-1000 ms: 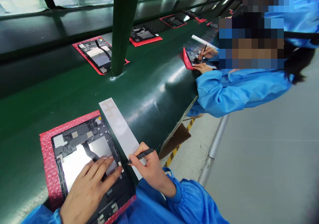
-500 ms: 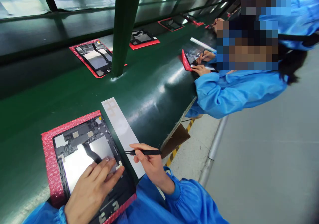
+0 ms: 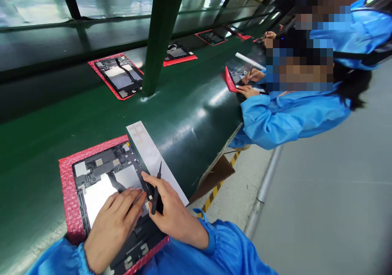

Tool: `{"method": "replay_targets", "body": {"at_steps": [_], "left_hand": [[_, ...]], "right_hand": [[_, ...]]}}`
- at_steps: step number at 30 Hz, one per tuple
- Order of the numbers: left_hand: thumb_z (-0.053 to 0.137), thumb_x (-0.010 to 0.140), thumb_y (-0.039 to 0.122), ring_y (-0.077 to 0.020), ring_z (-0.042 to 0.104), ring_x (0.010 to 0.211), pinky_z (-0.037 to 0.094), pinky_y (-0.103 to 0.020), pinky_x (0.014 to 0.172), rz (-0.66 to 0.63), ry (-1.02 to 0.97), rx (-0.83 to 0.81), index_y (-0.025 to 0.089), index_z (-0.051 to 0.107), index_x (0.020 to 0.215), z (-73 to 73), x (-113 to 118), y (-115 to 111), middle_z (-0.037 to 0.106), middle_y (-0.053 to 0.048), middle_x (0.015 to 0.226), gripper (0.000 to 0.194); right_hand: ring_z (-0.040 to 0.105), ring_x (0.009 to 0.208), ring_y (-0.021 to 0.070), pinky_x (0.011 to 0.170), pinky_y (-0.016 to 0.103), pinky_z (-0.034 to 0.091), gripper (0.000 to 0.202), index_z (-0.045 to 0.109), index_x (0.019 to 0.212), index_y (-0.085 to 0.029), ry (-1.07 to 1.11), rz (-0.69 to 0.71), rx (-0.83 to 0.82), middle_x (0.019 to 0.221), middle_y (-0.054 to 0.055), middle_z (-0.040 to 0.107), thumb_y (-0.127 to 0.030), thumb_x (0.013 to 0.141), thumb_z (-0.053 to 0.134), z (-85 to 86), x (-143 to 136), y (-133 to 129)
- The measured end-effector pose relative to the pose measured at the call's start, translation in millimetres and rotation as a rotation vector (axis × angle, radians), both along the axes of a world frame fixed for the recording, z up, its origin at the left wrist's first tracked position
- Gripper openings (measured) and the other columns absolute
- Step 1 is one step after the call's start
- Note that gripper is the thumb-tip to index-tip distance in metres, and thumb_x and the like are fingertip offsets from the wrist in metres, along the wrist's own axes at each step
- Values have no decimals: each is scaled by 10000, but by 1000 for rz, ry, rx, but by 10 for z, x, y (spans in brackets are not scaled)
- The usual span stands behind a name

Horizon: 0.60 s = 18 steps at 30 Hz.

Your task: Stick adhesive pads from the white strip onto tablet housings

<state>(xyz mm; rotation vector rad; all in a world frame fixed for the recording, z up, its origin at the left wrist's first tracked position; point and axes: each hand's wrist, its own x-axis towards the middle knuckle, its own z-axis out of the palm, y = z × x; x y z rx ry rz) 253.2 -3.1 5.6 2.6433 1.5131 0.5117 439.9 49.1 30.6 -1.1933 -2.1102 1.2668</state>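
An opened tablet (image 3: 101, 197), its dark inner parts and bright silver plates showing, lies on pink bubble wrap (image 3: 70, 201). My left hand (image 3: 113, 226) rests on the tablet's lower middle, its fingers stretched out over the silver area. Black tweezers (image 3: 157, 191) are held in my right hand (image 3: 171, 214), their tips pointing up and away over a white strip (image 3: 153, 152). The index finger of that hand reaches the tablet's right edge, close to my left fingertips. Whatever lies under my fingertips is hidden.
Other opened tablets on pink wrap, such as the nearest one (image 3: 119, 76), lie along the green bench (image 3: 101, 118). A green post (image 3: 159, 42) rises from it. On the right, a co-worker in a blue smock (image 3: 275, 116) works on another tablet. Cardboard (image 3: 214, 175) hangs at the bench edge.
My right hand has moved left from the white strip to the tablet's edge, and the tweezers have swung from level to upright. My left hand stays on the tablet. The view has shifted slightly.
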Motion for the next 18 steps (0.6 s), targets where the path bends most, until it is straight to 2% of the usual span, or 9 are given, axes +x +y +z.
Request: {"method": "replay_targets", "body": {"at_steps": [7,12,18], "left_hand": [[387,975,207,-213,560,1074,406,-363,887,-14,12,-5,142,584,1230,-21,-20,-12,647,-80,1155,329],[401,971,227,-208,563,1061,408,-345,871,-36,10,9,161,605,1198,-27,-35,15,648,-62,1160,312],[407,960,214,-207,572,1063,430,-350,880,-17,13,-3,173,604,1196,38,21,3,644,-80,1164,310]], "right_hand": [[493,1218,257,1048,464,396,802,368,1359,-256,-66,-38,19,1454,53,467,43,625,487,-49,-102,-27],[425,1277,258,1069,444,375,849,360,1362,-231,-110,6,52,1513,46,384,59,570,454,-16,-124,-45],[496,1169,267,1009,467,413,799,398,1337,-242,-99,-52,87,1456,47,468,38,595,487,-48,-86,-32]]}}
